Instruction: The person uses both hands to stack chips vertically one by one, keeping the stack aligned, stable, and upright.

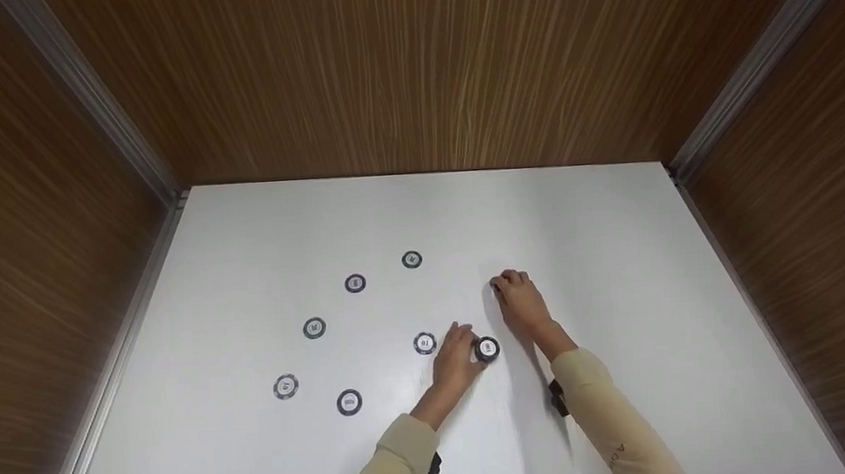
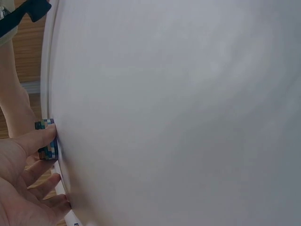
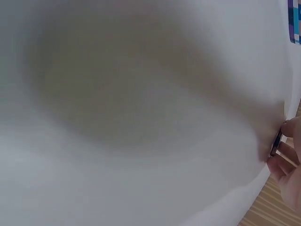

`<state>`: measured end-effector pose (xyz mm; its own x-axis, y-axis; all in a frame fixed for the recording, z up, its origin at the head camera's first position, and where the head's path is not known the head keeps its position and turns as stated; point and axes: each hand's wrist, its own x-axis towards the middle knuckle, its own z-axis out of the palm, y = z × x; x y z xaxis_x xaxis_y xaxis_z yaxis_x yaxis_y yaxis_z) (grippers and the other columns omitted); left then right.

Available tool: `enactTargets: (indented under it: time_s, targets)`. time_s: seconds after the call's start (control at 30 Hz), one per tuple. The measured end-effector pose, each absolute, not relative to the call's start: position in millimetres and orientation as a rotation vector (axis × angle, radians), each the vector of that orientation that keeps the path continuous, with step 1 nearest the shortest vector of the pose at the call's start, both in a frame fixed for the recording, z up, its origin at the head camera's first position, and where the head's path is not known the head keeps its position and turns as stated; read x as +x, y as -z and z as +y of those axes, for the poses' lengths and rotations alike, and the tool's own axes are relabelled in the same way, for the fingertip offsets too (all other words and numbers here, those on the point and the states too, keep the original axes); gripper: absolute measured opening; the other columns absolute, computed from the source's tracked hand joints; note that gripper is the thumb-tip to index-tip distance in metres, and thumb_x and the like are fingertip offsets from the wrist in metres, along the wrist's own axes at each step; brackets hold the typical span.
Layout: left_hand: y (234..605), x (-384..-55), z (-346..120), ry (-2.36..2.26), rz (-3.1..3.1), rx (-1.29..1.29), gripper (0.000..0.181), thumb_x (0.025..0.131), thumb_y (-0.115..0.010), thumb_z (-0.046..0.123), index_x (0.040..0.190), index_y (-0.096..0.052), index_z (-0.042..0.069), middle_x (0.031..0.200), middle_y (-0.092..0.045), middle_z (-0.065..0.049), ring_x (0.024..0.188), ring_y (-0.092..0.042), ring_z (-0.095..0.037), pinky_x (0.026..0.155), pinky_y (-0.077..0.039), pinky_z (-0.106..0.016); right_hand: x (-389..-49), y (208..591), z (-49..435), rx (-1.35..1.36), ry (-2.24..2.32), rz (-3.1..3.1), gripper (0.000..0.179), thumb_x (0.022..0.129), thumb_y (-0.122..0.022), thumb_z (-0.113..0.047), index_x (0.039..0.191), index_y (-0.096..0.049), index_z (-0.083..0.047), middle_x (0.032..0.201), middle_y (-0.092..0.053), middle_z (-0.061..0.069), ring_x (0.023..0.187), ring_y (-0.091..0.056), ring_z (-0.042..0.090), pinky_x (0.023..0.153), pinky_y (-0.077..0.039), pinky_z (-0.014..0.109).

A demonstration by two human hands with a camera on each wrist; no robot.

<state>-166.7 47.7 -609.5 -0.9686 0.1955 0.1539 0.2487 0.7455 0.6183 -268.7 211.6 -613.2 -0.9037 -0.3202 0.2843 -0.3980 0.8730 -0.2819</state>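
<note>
My left hand (image 1: 455,362) holds the side of a stack of poker chips (image 1: 487,348), its thumb and fingers around the edge. The top chip is dark with a white centre. In the left wrist view the stack's coloured edges (image 2: 48,147) show between thumb and fingers. Farther off and to the right, my right hand (image 1: 522,306) pinches one dark poker chip (image 3: 276,143) at the white tabletop. From the head, fingers mostly hide that chip. Just left of my left hand lies a loose chip (image 1: 425,343).
More loose chips lie flat and apart on the left half: a dark one (image 1: 349,402), a grey one (image 1: 286,386), a green-edged one (image 1: 314,328), and two farther back, one of them dark (image 1: 355,283). Wood-grain panels (image 1: 411,74) stand around the white table (image 1: 617,253).
</note>
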Motion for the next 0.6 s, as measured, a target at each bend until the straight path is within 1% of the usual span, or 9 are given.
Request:
enactTargets:
  time_s: [0.17,0.3,0.4,0.6]
  targets:
    - [608.1,-167.2,48.7,1.052,-2.893,-0.342,0.033,0.065,-0.082,0.012,0.089,-0.060,0.007,0.120,-0.054,-0.009,0.123,-0.040,-0.028,0.099,-0.038,-0.034,-269.1,612.8,215.7,0.548,-0.543,-2.804,0.014,0.086,-0.061,-0.002,0.098,-0.066,-0.005,0.101,-0.056,0.018,0.094,-0.052,0.034,0.075,-0.051,0.042]
    - [607.6,-167.7,48.5,1.053,-2.904,-0.338,0.032,0.066,-0.081,0.013,0.089,-0.060,0.008,0.121,-0.054,-0.008,0.124,-0.040,-0.028,0.099,-0.038,-0.034,-268.6,610.0,217.9,0.561,-0.533,-2.801,0.012,0.085,-0.063,-0.003,0.096,-0.066,-0.006,0.101,-0.055,0.018,0.094,-0.052,0.034,0.072,-0.052,0.042]
    - [606.6,-167.5,48.2,1.048,-2.903,-0.341,0.031,0.065,-0.081,0.013,0.088,-0.060,0.008,0.120,-0.055,-0.008,0.123,-0.040,-0.028,0.099,-0.038,-0.034,-267.2,607.4,218.9,0.572,-0.552,-2.793,0.010,0.085,-0.063,-0.003,0.095,-0.065,-0.005,0.101,-0.054,0.019,0.095,-0.051,0.036,0.071,-0.052,0.043]
    - [604.9,-167.3,49.2,1.068,-2.946,-0.318,0.032,0.067,-0.080,0.014,0.091,-0.061,0.008,0.123,-0.054,-0.008,0.125,-0.038,-0.027,0.100,-0.036,-0.035,-263.2,606.2,220.8,0.576,-0.566,-2.793,0.009,0.085,-0.062,-0.003,0.094,-0.065,-0.005,0.100,-0.054,0.019,0.093,-0.051,0.036,0.072,-0.051,0.045]
